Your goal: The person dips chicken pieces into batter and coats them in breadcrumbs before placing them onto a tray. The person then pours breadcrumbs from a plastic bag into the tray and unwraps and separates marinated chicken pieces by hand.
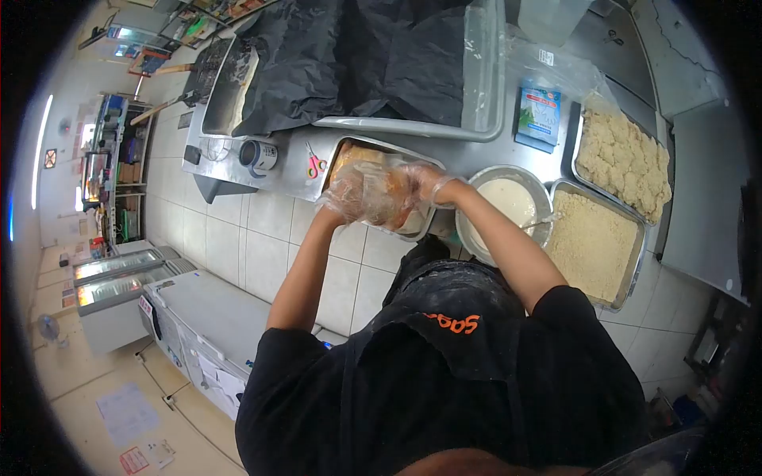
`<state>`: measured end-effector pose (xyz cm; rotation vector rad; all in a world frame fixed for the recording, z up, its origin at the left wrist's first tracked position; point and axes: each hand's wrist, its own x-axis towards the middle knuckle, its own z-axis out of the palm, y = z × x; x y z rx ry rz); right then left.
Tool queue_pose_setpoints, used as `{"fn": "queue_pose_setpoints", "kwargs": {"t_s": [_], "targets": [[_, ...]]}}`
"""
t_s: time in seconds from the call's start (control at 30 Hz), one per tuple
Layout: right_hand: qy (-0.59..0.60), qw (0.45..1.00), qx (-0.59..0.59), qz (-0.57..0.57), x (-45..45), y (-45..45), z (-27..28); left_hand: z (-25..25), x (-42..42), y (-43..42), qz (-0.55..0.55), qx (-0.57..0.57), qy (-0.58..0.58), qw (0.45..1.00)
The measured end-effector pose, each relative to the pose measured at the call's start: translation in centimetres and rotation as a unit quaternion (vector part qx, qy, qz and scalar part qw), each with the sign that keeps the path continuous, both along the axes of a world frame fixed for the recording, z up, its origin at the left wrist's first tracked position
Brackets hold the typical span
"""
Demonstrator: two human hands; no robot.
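Observation:
Both of my hands wear loose clear plastic gloves and meet over a metal tray (pixel 334 148). My left hand (pixel 346 196) curls inward over the tray's near left side. Close against it, my right hand (pixel 422 181) reaches in from the right, fingers bent. Crumpled plastic (pixel 379 194) between them blurs whatever they grip; something orange-brown shows through. Golden-orange food (pixel 353 156) lies in the tray behind my left hand. Right of the tray stands a metal bowl (pixel 524 172) of creamy white batter (pixel 508 200), with a utensil handle leaning on its rim.
Beyond are a large tray (pixel 397 127) under black plastic sheeting (pixel 357 63), pink-handled scissors (pixel 313 164) and a mug (pixel 258 155). To the right sit a tray of pale crumbs (pixel 591 246), a tray of lumpy coated pieces (pixel 623 159) and a blue packet (pixel 539 115).

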<state>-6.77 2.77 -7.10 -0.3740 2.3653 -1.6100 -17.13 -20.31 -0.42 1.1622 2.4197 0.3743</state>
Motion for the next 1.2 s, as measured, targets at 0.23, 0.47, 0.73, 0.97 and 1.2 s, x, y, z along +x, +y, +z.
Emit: {"fn": "queue_pose_setpoints", "kwargs": {"t_s": [0.23,0.47,0.73,0.97,1.2], "targets": [[-0.112,0.985,0.133,0.009,-2.0,-0.2,2.5,7.1,-1.1,-1.0,0.14,0.088,-0.242,0.956],[-0.008,0.996,0.075,-0.048,-2.2,-0.4,8.0,7.9,-1.9,0.5,0.086,0.211,-0.295,0.928],[-0.049,0.948,0.289,-0.123,-1.7,-2.0,2.9,3.9,-2.4,-0.5,0.13,0.198,-0.209,0.949],[-0.068,0.897,0.414,-0.139,-1.9,-4.1,1.2,4.2,-1.0,-2.7,0.186,0.273,-0.188,0.925],[0.038,0.868,0.448,-0.211,-1.3,-4.9,0.7,13.0,-2.5,-4.7,0.224,0.43,-0.346,0.803]]}}
